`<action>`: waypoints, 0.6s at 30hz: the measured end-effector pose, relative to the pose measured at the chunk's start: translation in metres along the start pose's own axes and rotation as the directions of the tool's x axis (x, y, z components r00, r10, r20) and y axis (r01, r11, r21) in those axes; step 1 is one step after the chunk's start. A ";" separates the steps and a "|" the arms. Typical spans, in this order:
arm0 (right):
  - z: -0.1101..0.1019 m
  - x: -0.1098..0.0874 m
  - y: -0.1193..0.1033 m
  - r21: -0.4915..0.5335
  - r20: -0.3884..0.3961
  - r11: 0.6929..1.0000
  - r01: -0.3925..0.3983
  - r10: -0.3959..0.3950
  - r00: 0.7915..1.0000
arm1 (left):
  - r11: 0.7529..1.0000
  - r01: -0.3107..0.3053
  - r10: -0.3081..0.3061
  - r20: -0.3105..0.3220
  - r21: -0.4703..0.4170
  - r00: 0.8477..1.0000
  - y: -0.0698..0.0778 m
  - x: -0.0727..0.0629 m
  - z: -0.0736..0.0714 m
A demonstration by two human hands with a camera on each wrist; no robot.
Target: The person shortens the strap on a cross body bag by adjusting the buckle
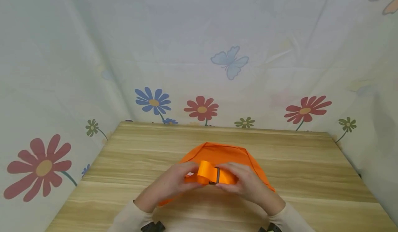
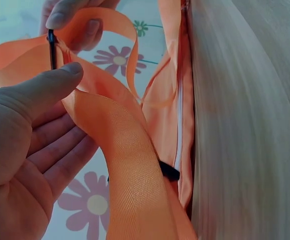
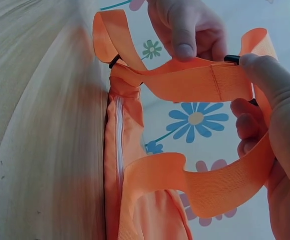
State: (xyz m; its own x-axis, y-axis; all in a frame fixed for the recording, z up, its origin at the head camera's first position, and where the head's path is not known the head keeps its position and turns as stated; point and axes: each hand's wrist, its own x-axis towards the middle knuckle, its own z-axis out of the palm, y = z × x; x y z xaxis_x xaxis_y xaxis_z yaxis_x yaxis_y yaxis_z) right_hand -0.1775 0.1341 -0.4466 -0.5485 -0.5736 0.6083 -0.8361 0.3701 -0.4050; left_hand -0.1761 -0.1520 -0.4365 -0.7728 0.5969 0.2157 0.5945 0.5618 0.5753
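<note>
An orange bag (image 1: pixel 222 152) lies flat on the wooden table, its light zipper (image 3: pixel 119 142) showing along one edge in the right wrist view. Above it both hands hold a wide orange strap (image 2: pixel 127 145) that loops up from the bag. My left hand (image 1: pixel 175 180) pinches the strap between thumb and fingers. Facing it, my right hand (image 1: pixel 248 182) grips the strap at a black slider buckle (image 2: pixel 52 50), thumb against the buckle. A second black buckle (image 3: pixel 115 61) sits on the strap close to the bag's end.
The wooden tabletop (image 1: pixel 130 152) extends around the bag on all sides. A pale cloth backdrop (image 1: pixel 186 63) printed with flowers and a butterfly hangs behind the table and along its sides.
</note>
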 end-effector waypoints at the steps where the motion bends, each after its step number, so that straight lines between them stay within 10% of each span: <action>1: 0.000 0.000 0.000 -0.002 0.000 1.000 -0.002 0.002 1.000 | 1.000 -0.011 0.011 -0.001 0.015 1.000 -0.001 -0.001 -0.001; 18: -0.008 -0.006 0.005 0.008 -0.007 1.000 0.005 -0.005 1.000 | 0.982 0.002 -0.006 0.020 0.190 1.000 -0.025 -0.028 -0.022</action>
State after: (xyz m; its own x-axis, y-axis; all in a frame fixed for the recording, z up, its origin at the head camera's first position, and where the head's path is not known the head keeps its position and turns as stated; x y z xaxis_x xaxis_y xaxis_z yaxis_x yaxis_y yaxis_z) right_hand -0.1786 0.1453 -0.4472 -0.5441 -0.5702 0.6155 -0.8390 0.3610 -0.4072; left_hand -0.1740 -0.1957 -0.4401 -0.7717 0.6049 0.1964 0.6243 0.6617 0.4152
